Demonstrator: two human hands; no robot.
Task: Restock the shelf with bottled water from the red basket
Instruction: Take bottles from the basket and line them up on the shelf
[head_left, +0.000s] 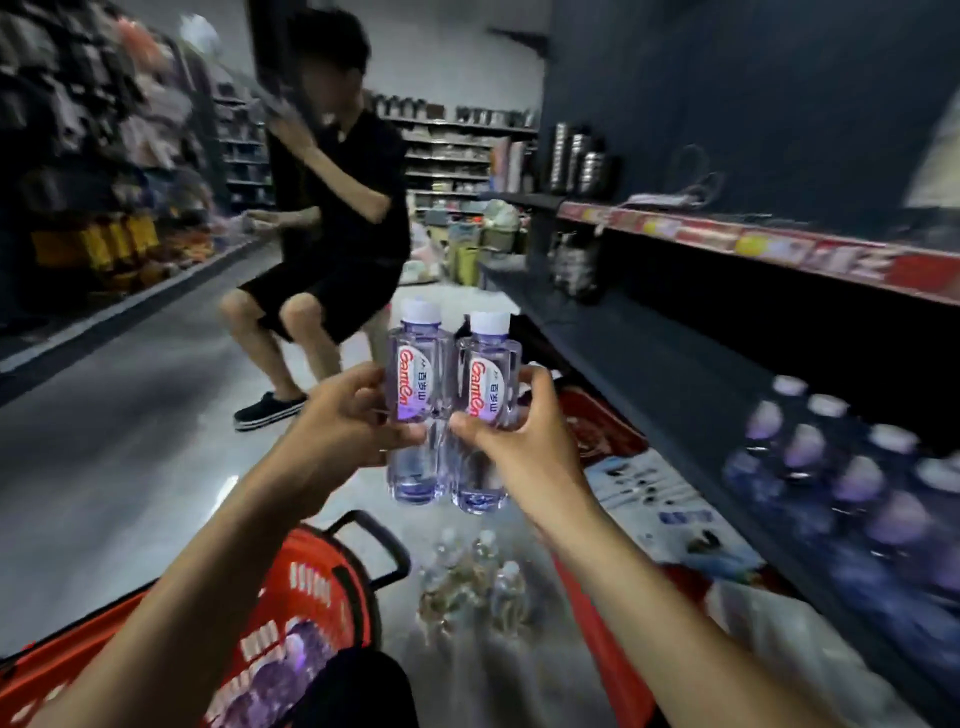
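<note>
While left hand (348, 415) and right hand (511, 426) clamp side-by-side clear, white-capped bottles (418, 364), a slatted red basket (311, 587) lies below.

A shop aisle: stocked shelves (119, 228) both sides, red price strips (753, 244), a red shopping basket (306, 582).

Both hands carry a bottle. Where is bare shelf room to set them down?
Bare: the lower shelf board, between the stocked bottles at the near end and the dark containers farther back. Crowded: that near end, and the floor beside the red basket, where loose bottles stand.
</note>
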